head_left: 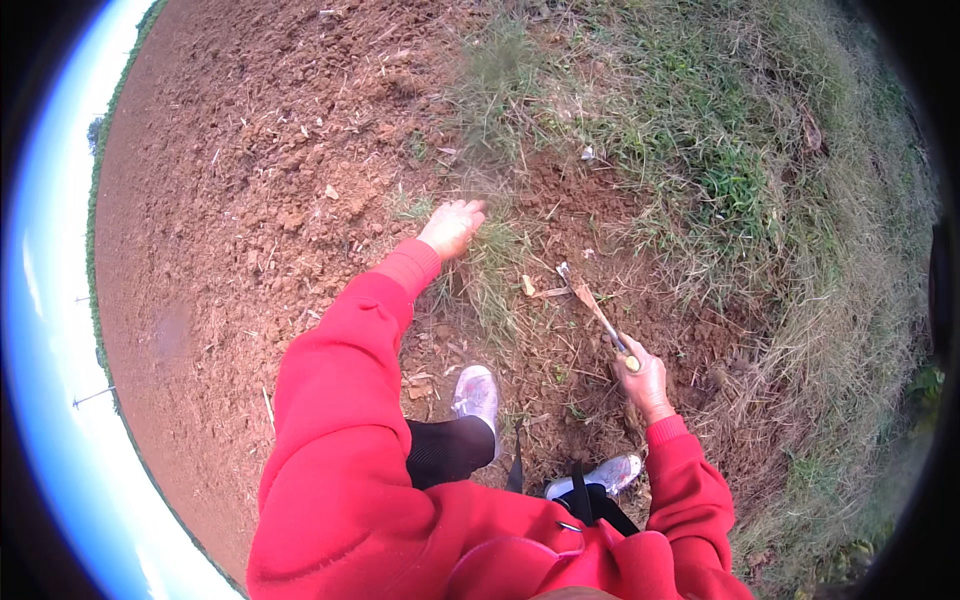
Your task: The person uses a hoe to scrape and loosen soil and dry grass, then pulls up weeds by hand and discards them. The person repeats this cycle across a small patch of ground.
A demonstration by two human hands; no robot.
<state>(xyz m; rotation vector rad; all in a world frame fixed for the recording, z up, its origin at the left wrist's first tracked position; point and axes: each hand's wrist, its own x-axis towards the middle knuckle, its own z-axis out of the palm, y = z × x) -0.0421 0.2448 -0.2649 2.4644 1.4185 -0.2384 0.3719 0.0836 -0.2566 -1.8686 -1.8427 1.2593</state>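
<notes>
My left hand (452, 229) reaches forward, back of the hand up, at the edge of a clump of grass (495, 281). The grass around its fingers is blurred, and I cannot tell whether any is gripped. In my right hand (645, 381) is a narrow-bladed hand tool (592, 304), its pale handle end showing by the thumb. Reddish soil coats the blade, which points forward and left, its tip just over the bare ground; contact is unclear. Red sleeves cover both arms.
Tilled reddish soil (247, 202) spreads out on the left. Thick green and dry grass (720, 150) grows on the right. A pale stone or chip (528, 285) lies left of the blade. My two light shoes, the left shoe (477, 397) and right shoe (611, 474), stand on the soil.
</notes>
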